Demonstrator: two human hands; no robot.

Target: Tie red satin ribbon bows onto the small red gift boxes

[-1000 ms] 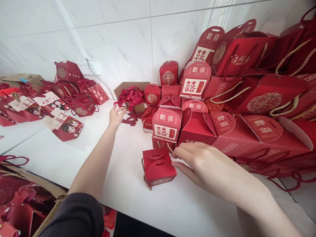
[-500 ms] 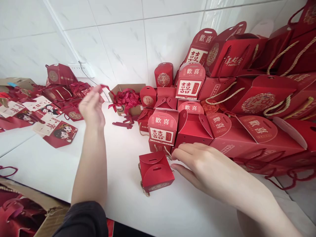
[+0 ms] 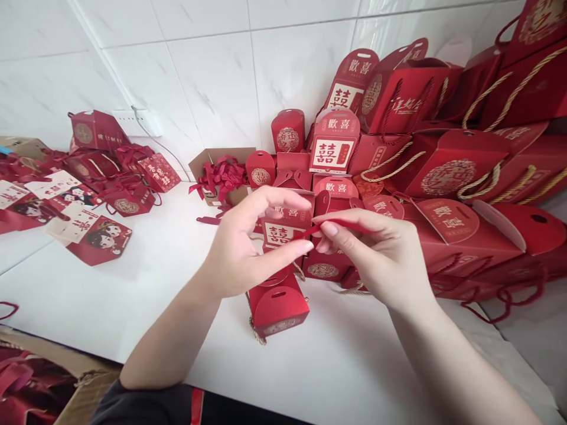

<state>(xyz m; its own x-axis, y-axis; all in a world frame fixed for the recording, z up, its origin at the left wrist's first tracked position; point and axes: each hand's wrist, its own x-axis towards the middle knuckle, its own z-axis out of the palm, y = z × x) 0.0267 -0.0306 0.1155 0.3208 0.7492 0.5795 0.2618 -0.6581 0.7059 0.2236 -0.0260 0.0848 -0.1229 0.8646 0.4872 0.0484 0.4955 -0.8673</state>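
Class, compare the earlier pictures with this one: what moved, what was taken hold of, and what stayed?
The left hand came away from the ribbon carton with a red ribbon, first swinging left, then right toward the small red box. The right hand rose from beside that box and now pinches the ribbon, which the left seems to have released. The small box and carton stayed in place.

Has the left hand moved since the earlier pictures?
Yes: against the open carton, the left hand has moved rightward and down in the view, and is now near the right hand.
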